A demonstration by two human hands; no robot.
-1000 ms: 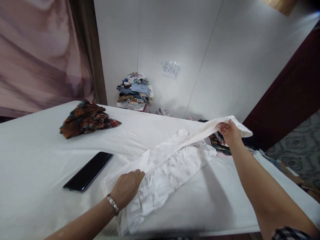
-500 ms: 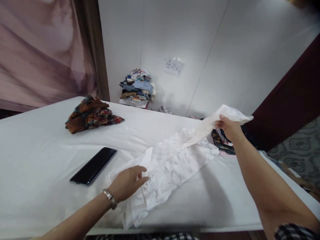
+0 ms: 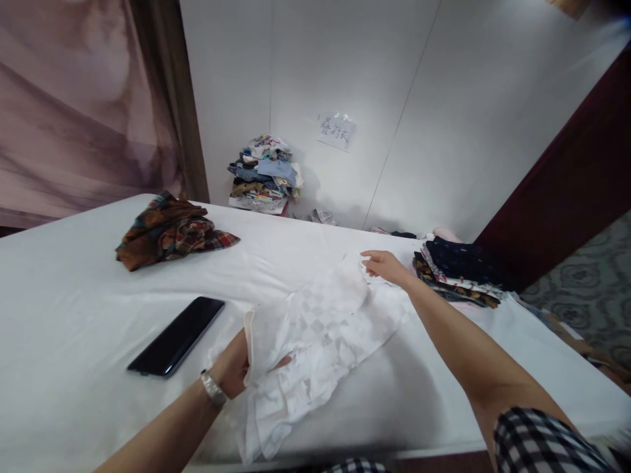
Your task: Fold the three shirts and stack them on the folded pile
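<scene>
A thin white shirt (image 3: 320, 328) with a faint checked pattern lies in a long bundle across the table in front of me. My left hand (image 3: 235, 364), with a silver watch at the wrist, reaches under a white cuff-like edge (image 3: 250, 345) at the near left end. The cloth covers most of its fingers; one fingertip shows past the edge. At the far end of the shirt, my right hand (image 3: 387, 266) has its fingers bent and pressed together on the fabric. Some of its fingertips are hard to make out against the white.
A black phone (image 3: 177, 336) lies left of the shirt. Behind it is a crumpled plaid shirt (image 3: 172, 230). Folded clothes (image 3: 458, 272) are stacked at the right edge of the white-covered table (image 3: 64, 315). A clothes pile (image 3: 266, 174) stands by the wall under a paper sign (image 3: 336, 130).
The raised white sleeve has come down onto the shirt. My right hand has moved left and lower. My left hand has gone under the white cloth edge. The view has shifted slightly.
</scene>
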